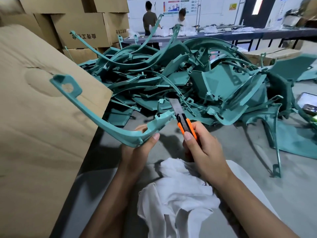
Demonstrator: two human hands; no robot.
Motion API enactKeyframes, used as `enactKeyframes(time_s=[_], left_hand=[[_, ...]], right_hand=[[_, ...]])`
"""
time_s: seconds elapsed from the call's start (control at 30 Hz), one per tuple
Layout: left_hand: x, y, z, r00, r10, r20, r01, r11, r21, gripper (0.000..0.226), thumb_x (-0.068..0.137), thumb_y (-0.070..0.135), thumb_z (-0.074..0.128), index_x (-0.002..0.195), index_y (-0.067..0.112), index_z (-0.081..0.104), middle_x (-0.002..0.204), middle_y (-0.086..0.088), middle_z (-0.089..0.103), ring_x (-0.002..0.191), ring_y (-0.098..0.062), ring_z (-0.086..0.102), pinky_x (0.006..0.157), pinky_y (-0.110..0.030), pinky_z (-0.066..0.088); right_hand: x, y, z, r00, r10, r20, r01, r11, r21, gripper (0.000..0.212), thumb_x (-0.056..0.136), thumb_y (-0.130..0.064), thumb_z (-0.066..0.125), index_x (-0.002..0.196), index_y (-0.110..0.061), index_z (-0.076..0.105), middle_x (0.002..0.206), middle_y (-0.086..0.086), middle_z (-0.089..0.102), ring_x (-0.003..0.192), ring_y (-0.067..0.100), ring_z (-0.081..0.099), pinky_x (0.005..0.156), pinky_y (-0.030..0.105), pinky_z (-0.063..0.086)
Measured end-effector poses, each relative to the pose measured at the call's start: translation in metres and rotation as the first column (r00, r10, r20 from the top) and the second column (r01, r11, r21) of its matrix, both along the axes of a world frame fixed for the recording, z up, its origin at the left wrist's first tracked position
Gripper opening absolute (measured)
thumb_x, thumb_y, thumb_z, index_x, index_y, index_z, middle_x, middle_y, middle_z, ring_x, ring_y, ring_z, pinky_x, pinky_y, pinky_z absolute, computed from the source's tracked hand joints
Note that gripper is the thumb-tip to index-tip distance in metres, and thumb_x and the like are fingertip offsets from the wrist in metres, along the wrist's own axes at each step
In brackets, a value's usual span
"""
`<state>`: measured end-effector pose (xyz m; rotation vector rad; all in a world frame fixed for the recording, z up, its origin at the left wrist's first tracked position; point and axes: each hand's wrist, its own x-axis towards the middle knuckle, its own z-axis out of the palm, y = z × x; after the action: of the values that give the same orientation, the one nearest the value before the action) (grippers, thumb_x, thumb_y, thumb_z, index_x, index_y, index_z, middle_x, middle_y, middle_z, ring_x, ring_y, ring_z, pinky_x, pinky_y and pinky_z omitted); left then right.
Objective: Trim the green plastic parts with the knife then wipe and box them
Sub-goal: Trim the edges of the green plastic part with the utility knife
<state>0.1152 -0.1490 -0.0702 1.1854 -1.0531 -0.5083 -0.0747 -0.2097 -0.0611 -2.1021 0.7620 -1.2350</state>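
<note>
**Trimming is going on, and most of the work is still ahead**

The person sits in front of a big heap of green plastic parts (pixel 180 78) that lies on the grey floor (pixel 240 152). The left hand (pixel 137 152) grips one long curved green part (pixel 106 121) near its wider end, with the thumb on top and the fingers under it; the far end with the loop reaches up in front of the large cardboard box (pixel 42 109) at the left. The right hand (pixel 204 148) is closed around an orange knife (pixel 186 126), index finger along the handle. The blade is out, and its edge sits right at the tip of the held part, so I judge that the cut is happening on this piece now.

A white cloth (pixel 176 194) rests on the person's lap, below both hands, ready for wiping. It does not touch the part yet.

I cannot see inside the box, so how many pieces are already packed I cannot tell. From the size of the heap, many parts wait for the knife. For this piece, wiping and boxing are still to do.
</note>
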Motion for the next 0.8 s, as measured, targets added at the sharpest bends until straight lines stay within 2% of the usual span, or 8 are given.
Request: enactKeyframes(time_s=[0.07,0.1,0.23,0.37,0.5,0.6,0.67,0.8], left_hand=[[-0.001,0.004,0.001,0.999,-0.052,0.008,0.052,0.999,0.013,0.021,0.083,0.042,0.073,0.103,0.039,0.078,0.103,0.010,0.078,0.100,-0.008,0.072,0.085,-0.022,0.056],[-0.002,0.005,0.001,0.998,-0.066,-0.015,0.067,0.998,0.011,0.022,0.083,0.043,0.074,0.105,0.038,0.078,0.104,0.009,0.078,0.102,-0.009,0.072,0.088,-0.023,0.055],[-0.008,0.001,0.000,0.972,-0.107,-0.207,0.101,0.994,-0.039,0.027,0.077,0.038,0.080,0.104,0.034,0.081,0.113,-0.003,0.078,0.114,-0.026,0.071,0.104,-0.046,0.051],[-0.006,-0.001,0.003,0.941,-0.091,-0.327,0.046,0.989,-0.144,0.028,0.073,0.034,0.082,0.100,0.039,0.081,0.110,0.005,0.078,0.107,-0.019,0.074,0.093,-0.039,0.059],[-0.004,0.001,0.005,0.939,-0.087,-0.334,0.035,0.987,-0.157,0.026,0.081,0.019,0.077,0.097,0.039,0.081,0.109,0.006,0.078,0.107,-0.018,0.074,0.091,-0.040,0.060],[-0.002,0.002,0.005,0.951,-0.060,-0.304,0.014,0.989,-0.150,0.023,0.079,0.028,0.081,0.098,0.042,0.080,0.108,0.009,0.078,0.106,-0.016,0.074,0.091,-0.041,0.060],[-0.001,0.001,0.003,0.971,-0.026,-0.239,-0.007,0.990,-0.138,0.021,0.076,0.038,0.081,0.097,0.042,0.079,0.103,0.010,0.078,0.103,-0.017,0.074,0.095,-0.050,0.059],[-0.001,0.001,0.000,0.979,-0.021,-0.201,0.000,0.994,-0.105,0.031,0.079,0.052,0.083,0.105,0.036,0.078,0.110,0.002,0.077,0.111,-0.026,0.071,0.101,-0.061,0.052]], right_hand=[[-0.001,0.000,0.000,1.000,0.005,0.006,-0.005,1.000,0.017,0.021,0.106,-0.046,0.044,0.095,-0.031,0.052,0.069,0.004,0.056,0.061,0.019,0.053,0.060,0.040,0.045],[-0.002,-0.001,0.000,1.000,0.011,0.017,-0.012,1.000,0.027,0.021,0.105,-0.048,0.044,0.095,-0.032,0.052,0.068,0.006,0.055,0.060,0.019,0.052,0.060,0.042,0.045],[-0.003,0.002,0.003,0.999,0.021,0.040,-0.023,0.998,0.060,0.024,0.105,-0.049,0.046,0.096,-0.029,0.055,0.067,0.009,0.054,0.058,0.023,0.050,0.056,0.045,0.045],[-0.001,0.002,-0.003,1.000,-0.013,-0.020,0.016,0.991,0.133,0.023,0.107,-0.043,0.050,0.098,-0.023,0.058,0.065,0.006,0.057,0.056,0.025,0.057,0.054,0.046,0.051],[-0.004,-0.014,-0.011,0.986,-0.151,-0.070,0.162,0.967,0.195,0.021,0.107,-0.034,0.054,0.089,-0.026,0.062,0.056,-0.011,0.046,0.050,0.006,0.039,0.049,0.022,0.030],[-0.007,-0.021,-0.013,0.963,-0.260,-0.064,0.268,0.930,0.253,0.034,0.107,-0.039,0.053,0.075,-0.030,0.053,0.057,-0.008,0.042,0.049,0.007,0.038,0.048,0.022,0.028],[-0.006,-0.019,-0.011,0.959,-0.281,-0.021,0.278,0.931,0.238,0.034,0.107,-0.041,0.051,0.075,-0.029,0.050,0.058,-0.008,0.041,0.049,0.007,0.038,0.048,0.022,0.029],[-0.002,-0.002,0.000,0.983,-0.168,0.074,0.163,0.984,0.066,0.028,0.108,-0.036,0.053,0.081,-0.033,0.047,0.059,-0.010,0.045,0.050,0.008,0.040,0.050,0.020,0.032]])
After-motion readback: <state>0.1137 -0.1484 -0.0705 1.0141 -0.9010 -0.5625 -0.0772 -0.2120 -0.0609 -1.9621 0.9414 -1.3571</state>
